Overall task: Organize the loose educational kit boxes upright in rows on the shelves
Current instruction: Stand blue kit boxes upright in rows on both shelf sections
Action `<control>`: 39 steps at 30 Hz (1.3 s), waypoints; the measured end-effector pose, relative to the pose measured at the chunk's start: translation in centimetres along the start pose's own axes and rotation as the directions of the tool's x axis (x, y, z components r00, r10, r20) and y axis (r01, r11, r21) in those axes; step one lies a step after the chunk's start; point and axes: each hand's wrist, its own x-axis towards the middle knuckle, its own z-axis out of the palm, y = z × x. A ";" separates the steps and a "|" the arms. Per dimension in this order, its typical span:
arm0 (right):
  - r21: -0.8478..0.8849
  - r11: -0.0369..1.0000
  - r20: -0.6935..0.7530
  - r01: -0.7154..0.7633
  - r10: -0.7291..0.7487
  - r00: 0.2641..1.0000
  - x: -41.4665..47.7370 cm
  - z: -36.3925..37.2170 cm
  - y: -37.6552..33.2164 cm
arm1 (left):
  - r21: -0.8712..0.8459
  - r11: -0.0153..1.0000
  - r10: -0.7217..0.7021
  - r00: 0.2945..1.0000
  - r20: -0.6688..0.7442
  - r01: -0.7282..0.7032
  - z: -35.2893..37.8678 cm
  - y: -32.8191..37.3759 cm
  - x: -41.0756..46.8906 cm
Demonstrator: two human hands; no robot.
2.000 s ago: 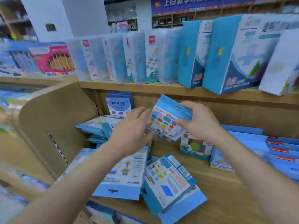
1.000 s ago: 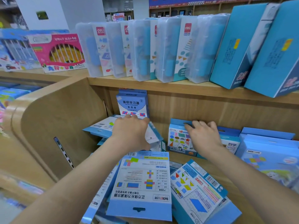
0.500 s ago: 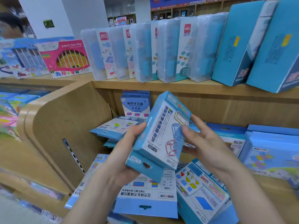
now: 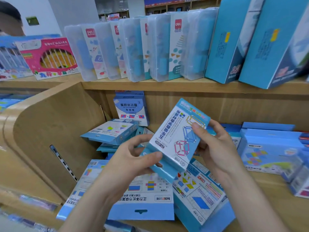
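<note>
1. Where the lower shelf lay nearest, loose flat boxes overlapped.
2. Above them, left hand and right hand gripped one tilted kit box by opposite ends.
3. Farther back, an upright box stood at the shelf's rear.

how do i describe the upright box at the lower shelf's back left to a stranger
Find the lower wooden shelf under the clear plastic cases. At its back left is a blue and white box. Unlike the tilted pile before it, it stands upright.
</note>
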 end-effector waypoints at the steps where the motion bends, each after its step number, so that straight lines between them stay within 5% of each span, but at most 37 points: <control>1: 0.021 1.000 -0.013 0.007 -0.007 1.000 -0.2 -0.2 -0.1 | 0.014 0.999 0.037 0.999 -0.036 -0.037 0.2 -0.1 0.1; 7: 0.052 0.997 -0.053 0.052 -0.049 0.997 -1.0 -2.2 -0.6 | -0.070 0.984 0.145 0.969 -0.200 -0.162 1.3 0.1 0.8; 11: -0.222 0.974 -0.046 0.048 -0.059 0.997 -2.1 -4.1 -0.8 | 0.015 0.973 0.227 0.945 -0.237 -0.230 2.7 1.2 1.2; 15: -0.735 0.640 0.073 0.224 -0.253 0.965 -4.3 -5.6 -1.9 | 0.462 0.807 0.498 0.844 -0.200 -0.367 4.5 2.0 1.3; 18: -0.840 0.398 0.251 0.370 -0.319 0.914 -5.7 -6.1 -3.2 | 0.588 0.683 0.595 0.797 -0.105 -0.432 6.7 2.0 1.0; 20: -0.845 0.331 0.298 0.420 -0.361 0.884 -6.0 -6.6 -3.4 | 0.600 0.644 0.630 0.774 -0.065 -0.474 8.4 2.1 0.6; 26: -0.819 0.384 0.231 0.427 -0.460 0.857 -7.7 -10.0 -4.3 | 0.305 0.821 0.536 0.836 -0.118 -0.483 12.7 2.1 0.0; 29: -0.773 0.508 0.138 0.380 -0.450 0.882 -8.6 -12.9 -5.0 | 0.150 0.900 0.419 0.907 -0.040 -0.410 14.4 0.8 0.0; 32: -0.670 0.662 0.060 0.337 -0.404 0.913 -9.4 -15.9 -6.2 | 0.136 0.931 0.321 0.936 0.142 -0.340 17.2 -0.8 -0.6; 39: -0.665 0.707 0.018 0.242 -0.308 0.951 -11.9 -24.6 -8.0 | 0.153 0.938 0.282 0.943 0.179 -0.310 26.6 -5.0 -0.8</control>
